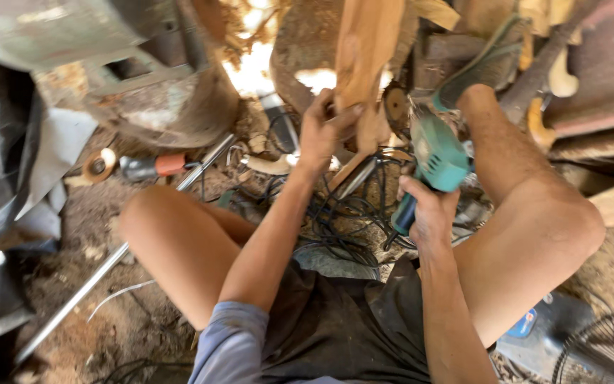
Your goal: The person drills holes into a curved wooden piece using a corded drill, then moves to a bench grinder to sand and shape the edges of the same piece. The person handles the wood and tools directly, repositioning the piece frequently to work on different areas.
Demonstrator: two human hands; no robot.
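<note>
Dusty dirt floor (108, 313), strewn with sawdust, wood scraps and tools, seen from above between two bare bent knees. Seated low, dark shorts and a grey-blue sleeve at the near edge.

Left hand (325, 131) closed around the lower end of a pale wooden plank (364, 64), fingers wrapped on its left edge, thumb across the face. Plank held upright and slightly tilted, rising to the far edge of view, just left of the tool.

Right hand (428, 213) clenched on the dark handle of a teal angle grinder (438, 156), body of the grinder pointing far and upward, its head just beside the plank's lower right edge; touching or not, cannot tell because of blur.

Tangle of black cables (335, 220) on the floor between the legs, under both hands. Long metal rod (94, 277) running diagonally from the near left toward the middle. Small tool with an orange and grey handle (154, 166) lying left of centre, beside a round wooden disc (99, 165). Black plastic sheet (1, 178) crumpled at the left. Wire fan guard (609, 348) in the near right corner. Foot in a green sandal (485, 64) at the far right.
</note>
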